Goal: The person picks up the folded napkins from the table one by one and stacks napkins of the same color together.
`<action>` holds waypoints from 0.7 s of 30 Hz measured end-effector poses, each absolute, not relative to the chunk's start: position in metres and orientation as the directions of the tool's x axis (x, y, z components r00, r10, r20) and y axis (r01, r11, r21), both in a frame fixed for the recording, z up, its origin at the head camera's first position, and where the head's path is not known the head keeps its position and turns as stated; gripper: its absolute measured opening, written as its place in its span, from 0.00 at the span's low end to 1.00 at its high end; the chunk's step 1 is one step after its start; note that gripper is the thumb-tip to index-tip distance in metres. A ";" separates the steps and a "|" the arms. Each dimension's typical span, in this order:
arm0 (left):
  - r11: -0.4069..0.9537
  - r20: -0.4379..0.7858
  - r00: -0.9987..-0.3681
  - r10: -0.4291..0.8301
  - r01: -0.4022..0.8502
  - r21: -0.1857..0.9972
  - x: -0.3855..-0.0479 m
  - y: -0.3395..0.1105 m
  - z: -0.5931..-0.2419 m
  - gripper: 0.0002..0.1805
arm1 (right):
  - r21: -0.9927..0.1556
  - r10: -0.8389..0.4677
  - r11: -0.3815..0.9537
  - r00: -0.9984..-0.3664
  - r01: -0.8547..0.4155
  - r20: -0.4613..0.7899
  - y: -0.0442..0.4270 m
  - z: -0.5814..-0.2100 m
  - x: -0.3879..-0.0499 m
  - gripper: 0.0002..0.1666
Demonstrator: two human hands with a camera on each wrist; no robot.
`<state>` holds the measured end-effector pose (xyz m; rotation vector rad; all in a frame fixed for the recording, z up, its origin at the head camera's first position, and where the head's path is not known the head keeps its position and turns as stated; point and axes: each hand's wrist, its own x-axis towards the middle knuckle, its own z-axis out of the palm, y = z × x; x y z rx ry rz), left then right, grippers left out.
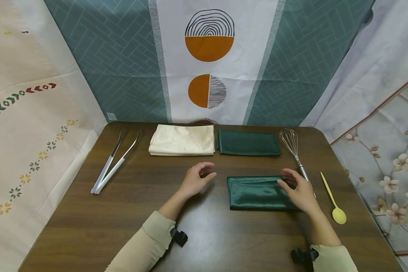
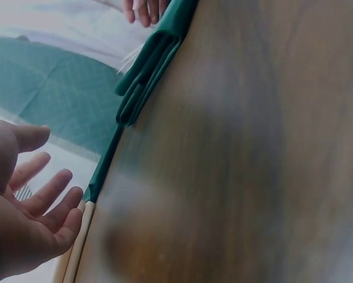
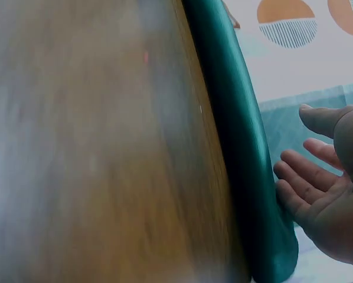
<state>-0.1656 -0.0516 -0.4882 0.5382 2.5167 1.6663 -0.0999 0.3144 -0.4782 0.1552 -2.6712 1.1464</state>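
A folded dark green satin cloth (image 1: 255,194) lies on the right half of the table, its stacked folds showing edge-on in the left wrist view. My right hand (image 1: 299,190) is over its right end, fingers loosely bent and thumb apart, pinching nothing. In the right wrist view that hand (image 3: 330,177) is beside the cloth's rounded edge (image 3: 241,147); whether the fingertips touch it I cannot tell. My left hand (image 1: 196,180) hovers over the table left of the cloth, thumb and fingers spread and holding nothing, as the left wrist view also shows.
At the back edge lie a folded cream cloth (image 1: 181,140) and another folded green cloth (image 1: 249,143). White-handled tongs (image 1: 113,168) lie at the left. On the right are a whisk (image 1: 290,143), partly behind my right hand, and a yellow spoon (image 1: 339,215). Curtains hang around the table (image 1: 122,226).
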 end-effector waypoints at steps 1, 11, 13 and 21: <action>0.350 0.125 -0.934 0.334 0.246 0.904 -0.165 -0.050 -0.489 0.20 | -0.704 0.005 0.687 -0.967 -0.181 0.253 0.317 -0.478 -0.098 0.25; 0.358 0.108 -0.914 0.392 0.259 0.897 -0.161 -0.030 -0.492 0.21 | -0.663 0.124 0.745 -0.959 -0.081 0.257 0.333 -0.477 -0.087 0.25; 0.368 0.100 -0.912 0.398 0.259 0.893 -0.161 -0.026 -0.492 0.21 | -0.660 0.124 0.747 -0.960 -0.076 0.251 0.335 -0.478 -0.087 0.26; 0.369 0.111 -0.900 0.421 0.282 0.886 -0.159 -0.009 -0.495 0.22 | -0.688 0.087 0.718 -0.968 -0.104 0.237 0.344 -0.482 -0.087 0.30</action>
